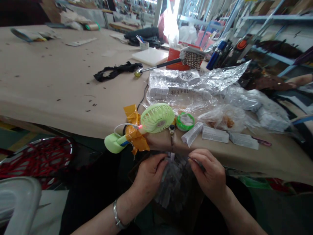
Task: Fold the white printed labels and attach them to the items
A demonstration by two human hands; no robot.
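Observation:
Just below the table edge, my left hand is closed in a pinch beside a small pale strip; what sits between its fingertips is too small to name. My right hand, level with it to the right, also has thumb and fingers pressed together on something I cannot make out. Below and between both hands lies a heap of translucent, whitish strips over my lap. A narrow metal fitting is at the table's edge above the gap between my hands.
A green handheld fan is fixed to the edge with brown tape. Right of it are a green round tub, folded printed labels and clear plastic bags. Behind lie black fabric and a long-handled tool.

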